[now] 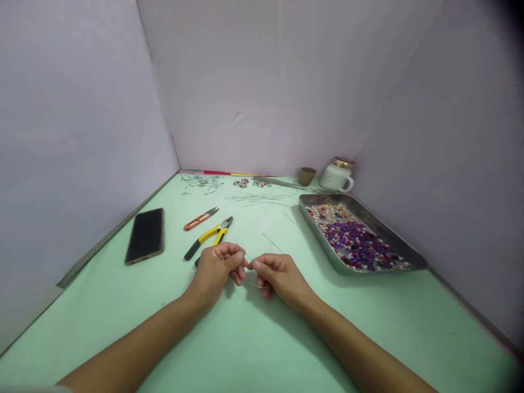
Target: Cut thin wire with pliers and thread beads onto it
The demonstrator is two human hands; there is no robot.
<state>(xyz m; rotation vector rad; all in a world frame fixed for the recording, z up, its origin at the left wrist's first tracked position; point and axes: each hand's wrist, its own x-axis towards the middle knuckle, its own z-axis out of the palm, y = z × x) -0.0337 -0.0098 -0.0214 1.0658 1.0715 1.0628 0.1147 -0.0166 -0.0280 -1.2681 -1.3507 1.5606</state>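
Close together over the middle of the table, both my hands pinch a thin wire [257, 285]. My left hand [219, 270] is closed, thumb against the fingers, with the wire between them. My right hand [280, 275] is closed on the same wire, its fingertips almost touching the left ones. A bent length of the wire loops below the fingers. Just behind my left hand lie pliers [208, 234] with yellow and black handles, one handle partly hidden by the hand. Another thin wire piece [272, 243] shows beyond my right hand.
A metal tray [333, 256] of mixed beads [356, 243] stands at the right. Behind it are a brown cup [307, 176] and a white lidded mug [337, 177]. Orange snips [200, 219] and a phone [145, 236] lie left. Wires [264, 197] and beaded pieces [241, 183] lie at the back.
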